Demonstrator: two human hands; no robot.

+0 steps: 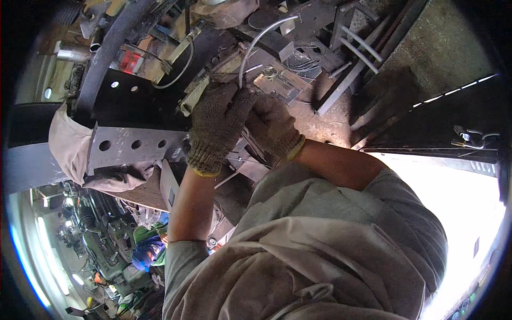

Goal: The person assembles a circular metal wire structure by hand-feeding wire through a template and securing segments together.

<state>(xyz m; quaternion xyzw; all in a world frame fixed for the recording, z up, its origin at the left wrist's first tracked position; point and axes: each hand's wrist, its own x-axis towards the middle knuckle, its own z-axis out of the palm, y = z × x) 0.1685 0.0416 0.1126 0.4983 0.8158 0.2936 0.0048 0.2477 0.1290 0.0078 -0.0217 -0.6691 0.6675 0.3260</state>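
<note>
Both my hands are brought together over the cluttered metalwork, in dark knit work gloves with yellow cuffs. A thin, curved pale grey rod (258, 44) rises from between them and bends over to the right. My left hand (216, 125) is closed about its lower end, back of the glove upward. Right beside it, my right hand (273, 124) is curled in toward the same end, its fingertips partly hidden. A small flat plate (285, 84) with scraps on it lies just beyond the right hand.
A steel beam with round holes (136, 144) runs to the left, with a beige cloth (69, 141) draped over it. Welded bars (346, 80) lean at the upper right. A person in a blue cap (143, 258) is at the lower left, near machinery (101, 234).
</note>
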